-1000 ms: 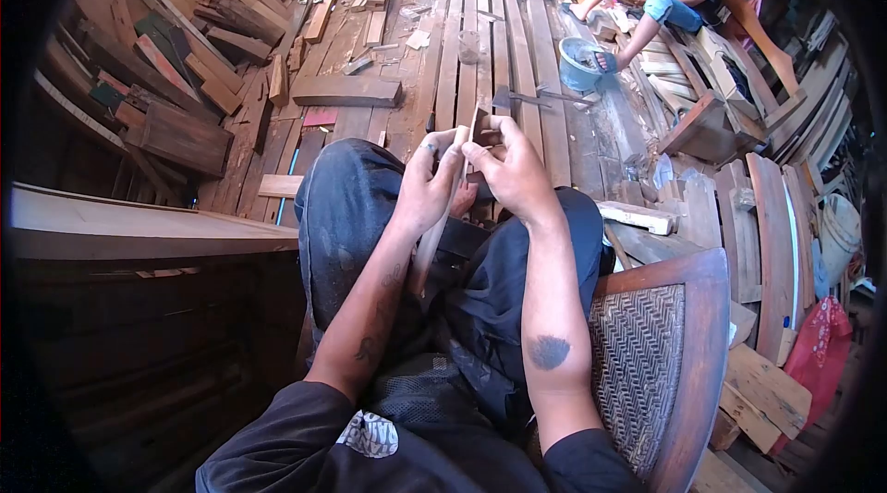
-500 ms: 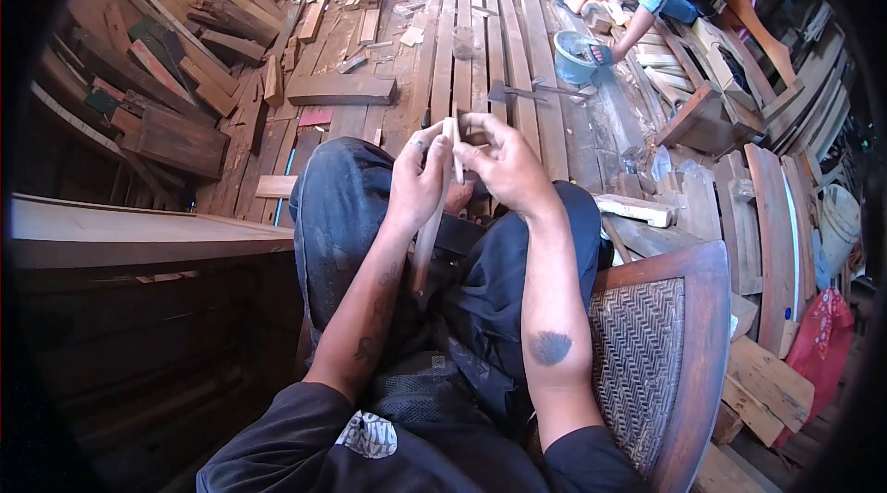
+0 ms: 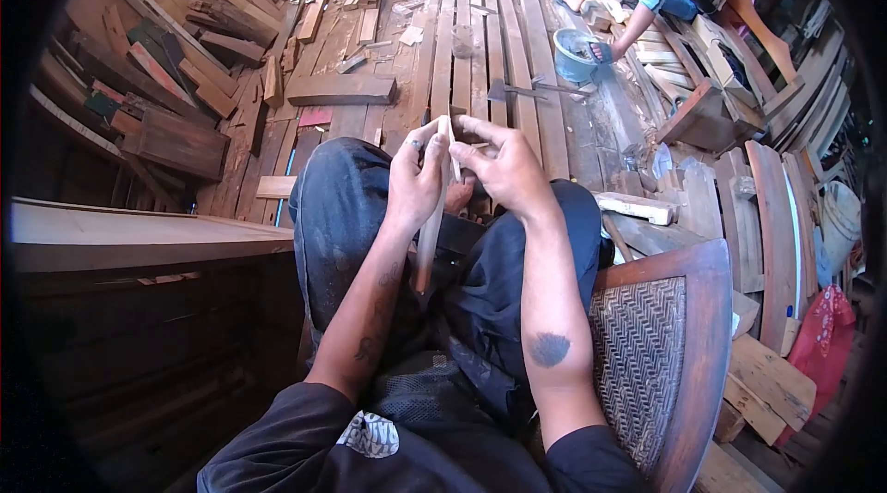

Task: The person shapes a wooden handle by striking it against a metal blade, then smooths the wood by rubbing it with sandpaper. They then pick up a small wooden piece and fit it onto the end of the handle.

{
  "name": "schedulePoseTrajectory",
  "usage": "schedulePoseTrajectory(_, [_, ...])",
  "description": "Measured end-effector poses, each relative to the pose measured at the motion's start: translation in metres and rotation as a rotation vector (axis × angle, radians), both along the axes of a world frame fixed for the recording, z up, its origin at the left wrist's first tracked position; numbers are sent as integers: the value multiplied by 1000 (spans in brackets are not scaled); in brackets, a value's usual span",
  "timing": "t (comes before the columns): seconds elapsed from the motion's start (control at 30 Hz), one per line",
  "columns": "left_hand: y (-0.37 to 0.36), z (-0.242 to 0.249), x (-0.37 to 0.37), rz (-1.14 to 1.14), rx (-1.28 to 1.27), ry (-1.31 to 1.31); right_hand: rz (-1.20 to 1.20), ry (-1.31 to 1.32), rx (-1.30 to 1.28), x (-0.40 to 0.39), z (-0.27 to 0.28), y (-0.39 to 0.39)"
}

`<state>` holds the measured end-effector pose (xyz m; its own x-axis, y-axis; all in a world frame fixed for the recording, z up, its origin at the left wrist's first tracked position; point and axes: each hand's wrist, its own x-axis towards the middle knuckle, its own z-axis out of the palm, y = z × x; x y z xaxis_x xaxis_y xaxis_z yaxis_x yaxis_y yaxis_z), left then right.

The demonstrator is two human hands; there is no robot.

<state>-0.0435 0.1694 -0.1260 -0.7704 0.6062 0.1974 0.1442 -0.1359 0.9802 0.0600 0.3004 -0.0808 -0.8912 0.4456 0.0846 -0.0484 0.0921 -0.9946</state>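
Between my knees, my left hand (image 3: 418,174) is closed on a long thin wooden strip (image 3: 430,248), which slopes down toward my lap. My right hand (image 3: 504,170) pinches a small pale wooden piece (image 3: 454,158) between thumb and fingers, up against the upper end of the strip. The two pieces meet at the top near my fingertips; whether they are joined there I cannot make out. Both hands are raised above the plank floor, close together.
A thick wooden block (image 3: 342,90) and a hatchet-like tool (image 3: 499,91) lie on the floor ahead. Beyond them stands a blue bucket (image 3: 575,57) beside a seated person's foot. A woven-panel chair (image 3: 637,354) is at my right, a wooden cabinet edge (image 3: 148,239) at my left.
The hands have shifted very slightly left, and the small piece now leans a little more against the strip. My grip looks the same.
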Motion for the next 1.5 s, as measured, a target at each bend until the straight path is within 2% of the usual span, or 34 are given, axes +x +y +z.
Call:
schedulePoseTrajectory(0.07, [0,-2,3,19,-24,176,-51,127,-12,-4,-4,7])
schedulePoseTrajectory(0.13, [1,1,3,19,-57,338,-137,70,67,-3,1,10])
schedulePoseTrajectory(0.27, [-1,4,0,65,-55,294,-44,73,20,0,-4,-1])
schedulePoseTrajectory(0.4, [-2,5,3,-12,-99,310,-215,55,82,-6,-4,12])
schedulePoseTrajectory(0.53, [0,2,0,21,-43,203,-78,56,82,0,-4,-3])
schedulePoseTrajectory(0.67, [-2,2,1,-17,-96,266,-217,51,249,-3,0,9])
schedulePoseTrajectory(0.77, [-3,8,2,5,-112,279,-112,31,86,4,3,-1])
schedulePoseTrajectory(0.8, [-2,5,3,-9,-67,141,-79,72,115,1,0,-2])
schedulePoseTrajectory(0.93, [-1,5,2,-7,-108,320,-181,54,211,-1,3,8])
schedulePoseTrajectory(1.03, [-2,5,1,21,-118,305,-178,45,168,0,-1,-2])
schedulePoseTrajectory(1.07, [-1,3,3,18,-44,183,-107,81,167,0,-4,-3])
schedulePoseTrajectory(1.1, [-1,1,3,0,-63,168,-132,75,191,0,-3,-2])
schedulePoseTrajectory(1.2, [-3,0,-1,-54,-119,168,-218,56,265,-3,5,3])
schedulePoseTrajectory(1.43, [-5,-1,-2,-25,-94,104,-161,42,193,-5,-2,-2])
schedulePoseTrajectory(1.47, [-6,-1,-3,-24,-99,131,-233,78,328,-6,-1,2])
schedulePoseTrajectory(1.5, [-6,-1,-3,-24,-103,156,-231,60,326,-5,1,1])
